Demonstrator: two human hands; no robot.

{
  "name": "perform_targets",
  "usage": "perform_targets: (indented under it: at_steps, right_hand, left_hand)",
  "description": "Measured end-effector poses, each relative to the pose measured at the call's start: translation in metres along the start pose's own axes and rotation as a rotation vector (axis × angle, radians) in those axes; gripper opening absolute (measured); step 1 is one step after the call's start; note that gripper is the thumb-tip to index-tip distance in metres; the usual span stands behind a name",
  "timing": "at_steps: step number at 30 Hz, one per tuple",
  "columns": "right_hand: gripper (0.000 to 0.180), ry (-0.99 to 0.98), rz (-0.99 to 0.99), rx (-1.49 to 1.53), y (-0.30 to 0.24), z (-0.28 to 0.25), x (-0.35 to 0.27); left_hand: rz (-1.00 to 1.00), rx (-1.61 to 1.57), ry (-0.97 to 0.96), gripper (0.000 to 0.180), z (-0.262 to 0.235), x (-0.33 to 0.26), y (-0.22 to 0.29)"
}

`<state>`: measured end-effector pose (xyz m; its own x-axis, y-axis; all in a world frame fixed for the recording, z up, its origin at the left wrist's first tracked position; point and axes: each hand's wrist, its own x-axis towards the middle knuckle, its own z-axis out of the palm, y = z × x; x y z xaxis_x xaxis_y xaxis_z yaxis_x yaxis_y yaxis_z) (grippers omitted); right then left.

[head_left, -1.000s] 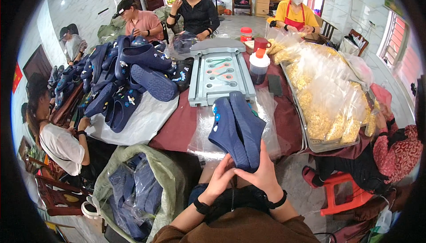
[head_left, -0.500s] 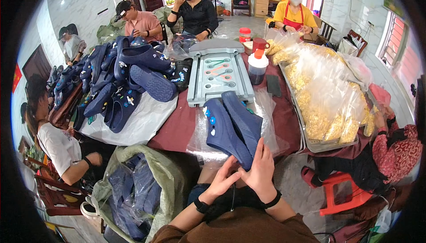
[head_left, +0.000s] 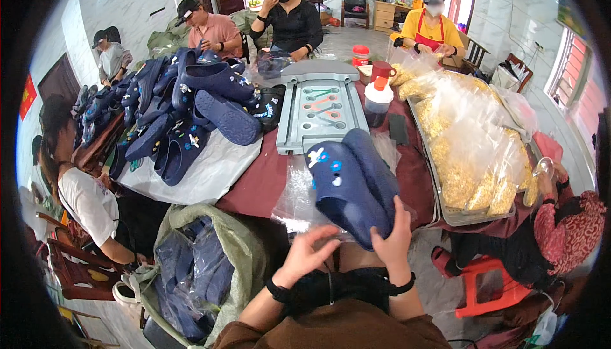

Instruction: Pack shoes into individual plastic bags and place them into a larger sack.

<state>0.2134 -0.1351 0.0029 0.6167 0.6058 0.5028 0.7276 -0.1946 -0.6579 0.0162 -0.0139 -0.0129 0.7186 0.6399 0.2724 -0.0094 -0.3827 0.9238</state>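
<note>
A pair of navy blue clogs is held up over the near table edge, soles together or nearly so. Flower-shaped and white charms dot the upper of the left one. My right hand grips the pair at its near end, thumb on one side and fingers along the other. Beside that end, my left hand is apart from the clogs, with its fingers spread and nothing in it. Under the pair lie clear plastic bags on the dark red tablecloth.
A grey plastic board stands beyond the clogs, near a dark-filled bottle. Left is a heap of clogs; right, a metal tray of bagged yellow pieces. A green sack stands by my left arm. Several people sit around.
My left hand has come off the near end of the clogs and opened. The pair has moved a little to the right and tilted, held by my right hand alone. The view has shifted slightly.
</note>
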Motion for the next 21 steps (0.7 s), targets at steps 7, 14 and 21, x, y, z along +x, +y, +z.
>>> perform_targets:
  at_steps: [7,14,21]
  right_hand:
    - [0.077,0.026,0.479,0.865,0.046,-0.032,-0.008]
    - [0.072,0.102,0.563,1.023,0.066,-0.054,-0.024]
    - [0.068,0.15,0.61,1.058,0.061,-0.062,-0.032]
  left_hand:
    - [0.199,0.654,0.007,0.068,-0.026,0.035,-0.02]
    - [0.282,0.879,-0.23,0.075,-0.02,0.05,-0.067]
    - [0.238,0.878,-0.234,0.049,-0.016,0.039,-0.062]
